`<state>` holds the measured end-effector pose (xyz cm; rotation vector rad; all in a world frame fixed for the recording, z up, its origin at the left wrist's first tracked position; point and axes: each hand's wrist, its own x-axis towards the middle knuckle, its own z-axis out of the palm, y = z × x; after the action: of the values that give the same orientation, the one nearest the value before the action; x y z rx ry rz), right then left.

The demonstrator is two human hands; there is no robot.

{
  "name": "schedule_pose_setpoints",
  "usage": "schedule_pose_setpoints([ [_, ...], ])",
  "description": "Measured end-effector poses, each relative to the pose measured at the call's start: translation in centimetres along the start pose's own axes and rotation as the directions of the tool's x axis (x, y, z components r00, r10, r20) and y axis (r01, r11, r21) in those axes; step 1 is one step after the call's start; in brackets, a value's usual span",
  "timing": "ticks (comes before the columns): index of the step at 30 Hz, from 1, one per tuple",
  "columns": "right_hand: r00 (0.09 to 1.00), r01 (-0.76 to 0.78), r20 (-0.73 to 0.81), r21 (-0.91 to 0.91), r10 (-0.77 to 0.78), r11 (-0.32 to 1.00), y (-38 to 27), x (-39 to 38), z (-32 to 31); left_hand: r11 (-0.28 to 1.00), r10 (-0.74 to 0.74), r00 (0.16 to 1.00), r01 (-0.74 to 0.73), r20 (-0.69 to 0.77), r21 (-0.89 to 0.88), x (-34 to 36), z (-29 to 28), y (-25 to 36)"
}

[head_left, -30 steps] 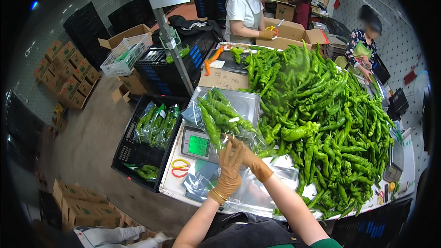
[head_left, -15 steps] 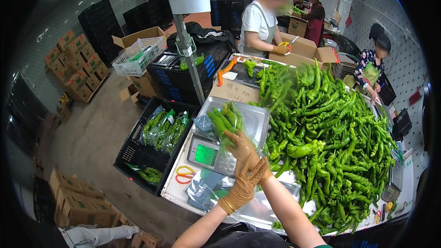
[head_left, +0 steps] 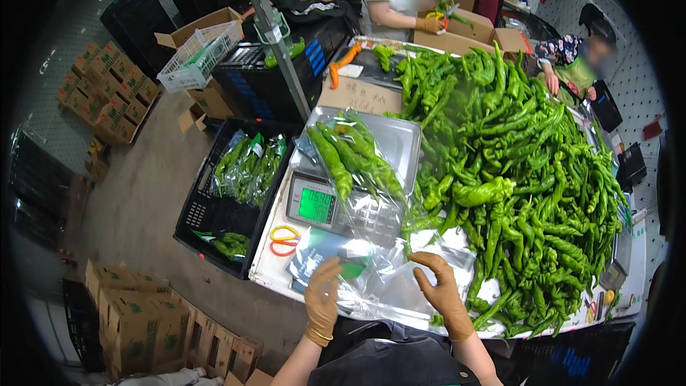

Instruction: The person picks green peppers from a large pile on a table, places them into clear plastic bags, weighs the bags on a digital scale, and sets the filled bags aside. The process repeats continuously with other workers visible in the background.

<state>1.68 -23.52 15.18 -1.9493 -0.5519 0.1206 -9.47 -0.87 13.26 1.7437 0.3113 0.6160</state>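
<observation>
A clear plastic bag of green peppers (head_left: 352,150) lies on the metal pan of the digital scale (head_left: 318,200), its clear end spreading over the keys. Nearer to me, my left hand (head_left: 323,302), in a tan glove, hovers over flat packaging bags (head_left: 325,254) with its fingers apart and holding nothing. My right hand (head_left: 443,293), gloved alike, is open beside the clear plastic at the table's front, thumb away from the curved fingers. Scissors with red and yellow handles (head_left: 284,240) lie left of the flat bags.
A large heap of green peppers (head_left: 529,193) covers the right of the table. Left of the table, a black crate (head_left: 191,218) holds bagged peppers. A metal post (head_left: 282,50) rises behind the scale. Across the table, a co-worker holds scissors (head_left: 441,16) by a cardboard box (head_left: 457,41).
My hands were together at the pepper bag on the scale, the right one touching it. They have come apart and back toward me, leaving the bag on the pan.
</observation>
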Motion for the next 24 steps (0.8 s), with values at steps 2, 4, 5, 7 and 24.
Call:
schedule_pose_setpoints([
  [2, 0.999, 0.036, -0.017, 0.028, -0.036, 0.999, -0.8, -0.9, -0.9, 0.961, -0.256, 0.96, 0.265, 0.112, -0.078, -0.8, -0.7, -2.8],
  [4, 0.999, 0.045, 0.024, 0.036, -0.046, 0.998, -2.3, -0.6, -1.1, 0.875, -0.426, 0.871, 0.466, 0.246, -0.131, -1.5, -0.7, -3.5],
  [5, 0.995, 0.099, 0.025, 0.023, -0.099, 0.995, -2.6, -0.1, -0.6, 0.83, -0.473, 0.821, 0.537, 0.318, -0.15, -1.3, -0.2, -3.1],
  [7, 0.974, 0.222, 0.066, -0.062, -0.218, 0.973, -2.6, 1.0, 0.6, 0.781, -0.499, 0.762, 0.602, 0.412, -0.167, -0.6, 0.7, -1.7],
  [24, 0.999, -0.02, 0.029, -0.37, 0.033, 0.929, 2.1, -2.4, -3.5, 0.99, -0.115, 0.992, 0.111, -0.049, -0.088, 0.8, 4.5, -0.6],
])
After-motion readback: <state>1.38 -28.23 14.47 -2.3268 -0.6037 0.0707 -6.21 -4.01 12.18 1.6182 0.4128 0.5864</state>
